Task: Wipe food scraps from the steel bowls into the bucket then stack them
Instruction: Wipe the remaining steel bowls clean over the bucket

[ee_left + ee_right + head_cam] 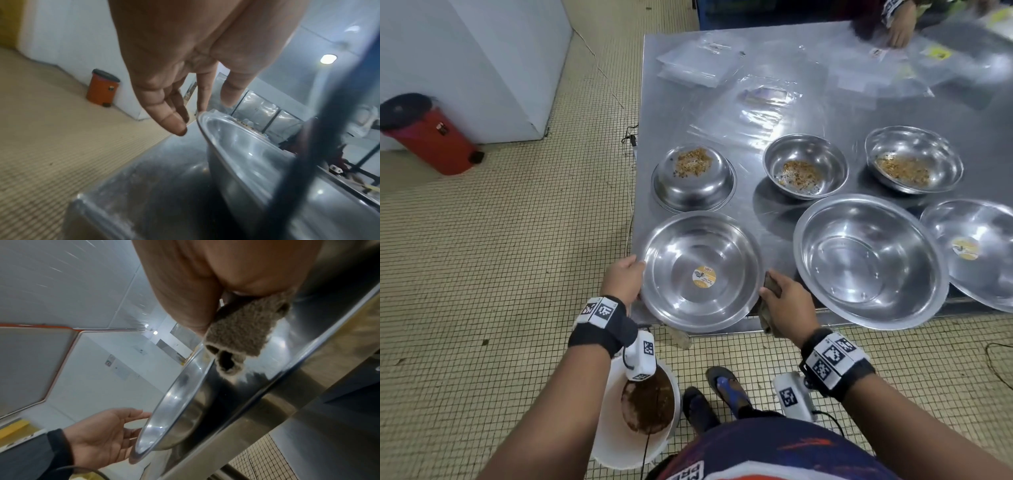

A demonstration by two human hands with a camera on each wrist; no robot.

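Observation:
A large clean steel bowl (700, 270) (236, 146) (174, 402) with a round sticker inside sits at the table's front left corner, overhanging the edge. My left hand (625, 277) (174, 97) (107, 434) touches its left rim with straight fingers. My right hand (784, 298) grips a folded brown cloth (772, 287) (240, 332) against the bowl's right rim. Three smaller bowls farther back hold brown scraps (693, 174) (804, 166) (914, 159). Two more large bowls (869, 260) (976, 250) lie to the right. On the floor under my left wrist stands a white bucket (606, 428) with brown scraps in it.
Clear plastic bags (722, 65) cover the back of the steel table (808, 113), where another person's hand (900, 27) works. A red pedal bin (431, 133) (102, 87) stands by a white cabinet (482, 51) at the left. My feet (719, 394) are beside the bucket.

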